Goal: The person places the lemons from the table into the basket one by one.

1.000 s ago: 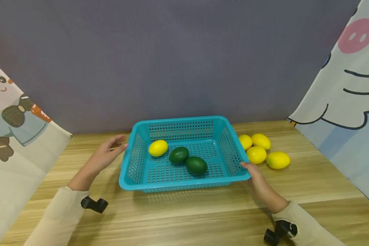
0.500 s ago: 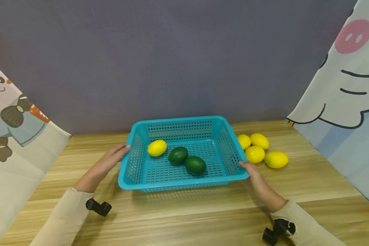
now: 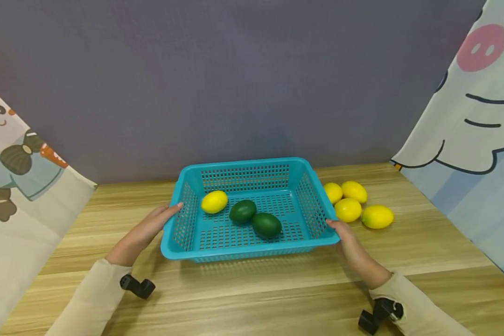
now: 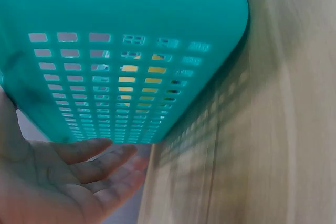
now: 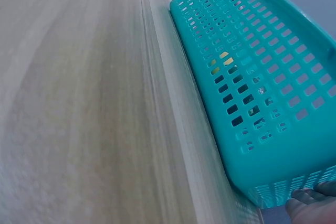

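The left arm [image 3: 93, 293] slants inward from the lower left, and the left grip [image 3: 148, 228] holds the left rim of the turquoise basket [image 3: 252, 250], thumb over the edge, fingers [image 4: 81, 151] outside and below it. The right arm [image 3: 417, 302] angles in from the lower right; the right grip [image 3: 352, 246] holds the near right corner, thumb over the rim, other fingers outside. Between both hands, the basket, carrying one yellow fruit [image 3: 214, 202] and two green fruits [image 3: 266, 226], is on the table [image 3: 252, 298].

Teal basket [image 5: 273, 153] on wooden table [image 5: 100, 108]; right fingers [image 5: 303, 196] at near end; yellow item [image 5: 228, 61] glimpsed through perforations.
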### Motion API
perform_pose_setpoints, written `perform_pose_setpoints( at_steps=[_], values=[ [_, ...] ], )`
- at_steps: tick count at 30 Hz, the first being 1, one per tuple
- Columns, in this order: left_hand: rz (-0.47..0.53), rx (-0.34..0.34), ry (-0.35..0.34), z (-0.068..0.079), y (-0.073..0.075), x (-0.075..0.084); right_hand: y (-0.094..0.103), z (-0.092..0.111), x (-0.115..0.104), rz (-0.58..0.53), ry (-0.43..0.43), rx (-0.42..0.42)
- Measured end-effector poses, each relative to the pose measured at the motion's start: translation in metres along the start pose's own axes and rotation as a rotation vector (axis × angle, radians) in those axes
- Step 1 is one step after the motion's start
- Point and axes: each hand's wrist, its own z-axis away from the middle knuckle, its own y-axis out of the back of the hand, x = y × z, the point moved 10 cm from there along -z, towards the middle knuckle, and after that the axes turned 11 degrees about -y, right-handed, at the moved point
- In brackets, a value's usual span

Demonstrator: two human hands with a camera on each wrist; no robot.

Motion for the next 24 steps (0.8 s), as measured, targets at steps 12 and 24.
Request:
perform_pose_setpoints(
  at_steps=[12,24],
  values=[
    [0.104,-0.005,0.037,-0.002,-0.007,-0.008,-0.002,0.0,0.002,0.003,0.009,-0.014],
    [0.204,0.007,0.085,-0.001,-0.014,-0.015,-0.009,0.008,-0.011,-0.062,0.03,-0.056]
  ],
)
